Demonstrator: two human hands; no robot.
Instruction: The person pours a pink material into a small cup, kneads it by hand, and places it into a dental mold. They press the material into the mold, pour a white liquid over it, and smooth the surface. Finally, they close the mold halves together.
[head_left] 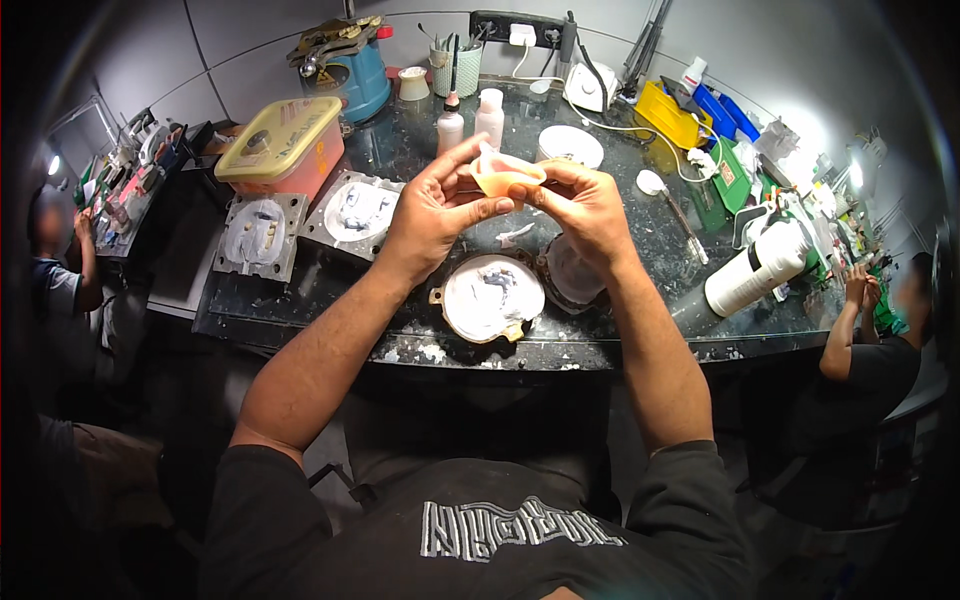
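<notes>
Between my two hands is a thin, curved, pink-orange piece [497, 184] that looks like soft sheet material, raised over the worktop. The fingers and thumb of my left hand [432, 212] pinch its left side. My right hand [588, 208] grips its right edge, thumb in front. Below them sits a round metal dental flask half [470, 312] filled with white plaster, its hollow stained grey. Another round plaster-filled half [572, 272] stands partly behind my right wrist. A small white scrap [515, 237] lies on the table between my hands and the flask.
Two square metal flask halves [260, 240] with plaster lie left, before a lidded pink tub [290, 150]. Behind are two bottles [489, 115], a white bowl [570, 146] and a tool cup [455, 70]. At right are a large white bottle [757, 268] and a brush-like tool [685, 228]. Other people work on both sides.
</notes>
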